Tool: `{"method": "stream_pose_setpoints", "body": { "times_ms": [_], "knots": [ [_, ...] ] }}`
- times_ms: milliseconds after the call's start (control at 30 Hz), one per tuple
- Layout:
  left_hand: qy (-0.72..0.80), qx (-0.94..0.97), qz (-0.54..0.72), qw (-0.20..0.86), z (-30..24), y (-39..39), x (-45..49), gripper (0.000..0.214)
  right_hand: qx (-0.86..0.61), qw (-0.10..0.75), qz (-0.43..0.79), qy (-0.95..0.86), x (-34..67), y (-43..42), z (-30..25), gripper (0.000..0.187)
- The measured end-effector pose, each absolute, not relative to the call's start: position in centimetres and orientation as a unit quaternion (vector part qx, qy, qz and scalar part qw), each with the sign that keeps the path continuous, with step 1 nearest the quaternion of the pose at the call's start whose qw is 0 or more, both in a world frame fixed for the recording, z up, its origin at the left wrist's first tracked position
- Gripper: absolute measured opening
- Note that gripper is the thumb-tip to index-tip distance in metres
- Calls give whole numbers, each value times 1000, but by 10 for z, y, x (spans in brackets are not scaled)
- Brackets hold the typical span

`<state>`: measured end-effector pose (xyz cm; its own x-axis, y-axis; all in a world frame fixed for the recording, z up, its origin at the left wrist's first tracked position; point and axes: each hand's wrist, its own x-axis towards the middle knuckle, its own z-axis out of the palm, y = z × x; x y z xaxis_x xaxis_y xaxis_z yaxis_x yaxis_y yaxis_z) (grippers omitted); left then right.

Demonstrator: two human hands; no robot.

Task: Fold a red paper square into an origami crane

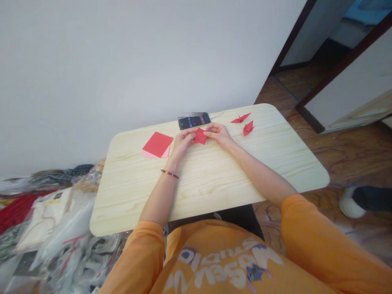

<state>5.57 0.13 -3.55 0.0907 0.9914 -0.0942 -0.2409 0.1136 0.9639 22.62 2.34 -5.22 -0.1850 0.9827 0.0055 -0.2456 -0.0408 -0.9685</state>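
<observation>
A small folded square of red origami paper (201, 136) sits between my hands near the back of the table, one corner pointing toward me. My left hand (183, 141) pinches its left corner. On the opposite corner, the fingers of my right hand (218, 134) are closed in a pinch. To the left lies a stack of paper sheets (157, 144), red on top with pink showing beneath. Two folded red paper cranes rest at the right: one with spread wings (241, 118), and a more compact one (248, 128) nearer to me.
A phone (194, 121) with a lit screen and a white cable (218, 115) lies just behind my hands. The pale wooden table (208, 183) stands against a wall. Bagged items (70, 228) crowd the floor at left. Another person's foot (352, 203) shows at right.
</observation>
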Motion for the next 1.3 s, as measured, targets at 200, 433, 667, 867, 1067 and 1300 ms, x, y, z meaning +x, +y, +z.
{"method": "stream_pose_setpoints", "body": {
  "times_ms": [200,433,667,867,1067,1300],
  "knots": [
    [470,474,531,521,-39,-1,59,34,-388,508,582,-503,227,23,-52,39],
    [474,487,566,467,-44,-1,62,25,-377,510,609,-477,224,20,-51,41],
    [480,461,588,460,-40,-4,67,25,-381,522,617,-450,220,19,-53,36],
    [486,457,585,461,-39,-4,67,29,-403,518,598,-460,222,17,-47,36],
    [487,458,582,464,-40,-5,67,27,-399,523,595,-462,223,18,-51,32],
    [491,461,575,465,-40,-5,67,24,-408,519,584,-473,225,19,-51,33]
  ]
}}
